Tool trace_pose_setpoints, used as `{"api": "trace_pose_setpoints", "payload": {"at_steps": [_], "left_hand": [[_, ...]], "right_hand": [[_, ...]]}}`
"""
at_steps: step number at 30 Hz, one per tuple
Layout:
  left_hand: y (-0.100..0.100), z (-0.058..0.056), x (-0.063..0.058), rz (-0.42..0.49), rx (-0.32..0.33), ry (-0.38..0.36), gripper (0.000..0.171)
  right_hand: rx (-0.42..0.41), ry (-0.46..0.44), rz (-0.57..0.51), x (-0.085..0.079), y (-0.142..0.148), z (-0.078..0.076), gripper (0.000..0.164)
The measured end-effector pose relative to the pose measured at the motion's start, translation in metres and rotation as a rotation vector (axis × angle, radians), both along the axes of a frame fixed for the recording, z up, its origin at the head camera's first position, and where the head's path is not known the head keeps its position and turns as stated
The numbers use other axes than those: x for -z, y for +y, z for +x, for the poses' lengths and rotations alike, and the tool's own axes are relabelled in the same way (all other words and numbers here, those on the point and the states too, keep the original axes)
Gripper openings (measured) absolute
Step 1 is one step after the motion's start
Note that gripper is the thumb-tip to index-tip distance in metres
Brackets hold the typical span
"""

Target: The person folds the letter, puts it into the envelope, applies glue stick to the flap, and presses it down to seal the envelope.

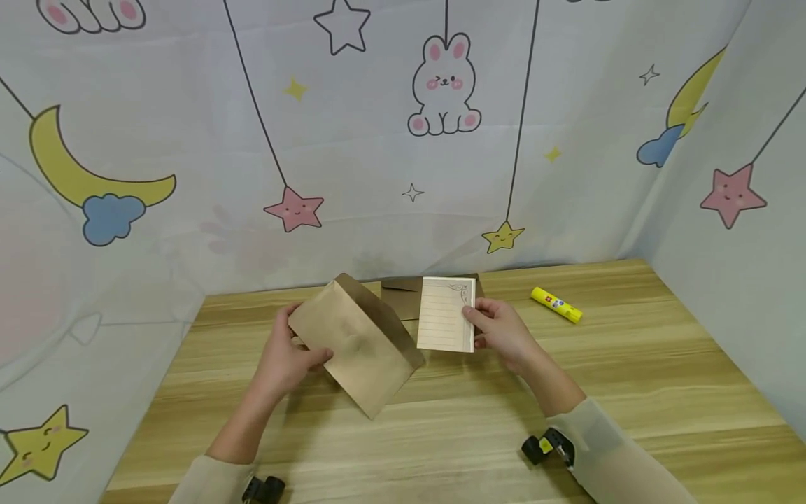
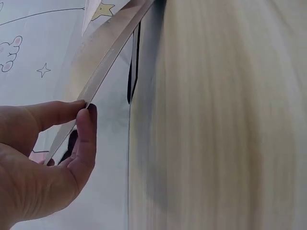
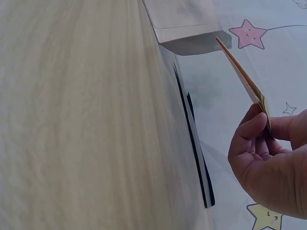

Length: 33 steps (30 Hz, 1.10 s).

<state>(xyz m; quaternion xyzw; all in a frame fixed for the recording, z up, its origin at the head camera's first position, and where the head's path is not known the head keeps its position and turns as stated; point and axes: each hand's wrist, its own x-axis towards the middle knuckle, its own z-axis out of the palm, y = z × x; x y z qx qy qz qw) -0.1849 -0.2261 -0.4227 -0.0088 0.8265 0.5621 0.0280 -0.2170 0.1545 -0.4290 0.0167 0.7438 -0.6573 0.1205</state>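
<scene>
Tilted above the table, a brown kraft paper envelope (image 1: 352, 350) is pinched at its left edge by my left hand (image 1: 291, 357), thumb on the front face and fingers behind. Its flap stands lifted, facing right. My right hand (image 1: 504, 329) pinches the right edge of a cream lined note card (image 1: 443, 315) with a printed corner ornament. The card is upright beside the envelope's raised flap; in the right wrist view the card (image 3: 242, 74) is edge-on, close to the envelope (image 3: 187, 28). From the left wrist, the left hand (image 2: 53, 153) holds the envelope edge (image 2: 103, 72).
Behind the card, other brown envelopes (image 1: 401, 297) lie at the table's back edge, partly hidden. A yellow glue stick (image 1: 556, 305) lies at the right on the wooden table (image 1: 630, 364). A printed white curtain (image 1: 378, 140) hangs behind and at both sides.
</scene>
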Motion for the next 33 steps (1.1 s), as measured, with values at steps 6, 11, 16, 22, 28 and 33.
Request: {"api": "trace_pose_setpoints", "payload": {"at_steps": [6, 11, 16, 22, 28, 33], "left_hand": [[0.004, -0.003, -0.004, 0.126, -0.049, 0.011, 0.125], [0.006, -0.006, -0.006, 0.183, -0.105, 0.012, 0.109], [0.016, -0.011, -0.01, 0.231, -0.125, 0.001, 0.067], [0.041, -0.02, -0.016, 0.291, -0.109, -0.006, 0.055], [0.07, -0.033, -0.021, 0.317, -0.09, 0.019, 0.054], [0.09, -0.044, -0.024, 0.373, -0.081, 0.016, 0.05]], "right_hand": [[0.012, 0.019, -0.025, 0.001, 0.001, -0.001, 0.032], [0.031, 0.066, -0.017, -0.002, 0.001, -0.001, 0.032], [0.054, 0.105, -0.027, -0.008, 0.003, 0.0, 0.033], [0.068, 0.201, 0.03, -0.015, 0.005, 0.001, 0.031], [0.129, 0.356, 0.131, -0.023, 0.009, 0.003, 0.029], [0.195, 0.457, 0.154, -0.026, 0.017, 0.001, 0.026]]}}
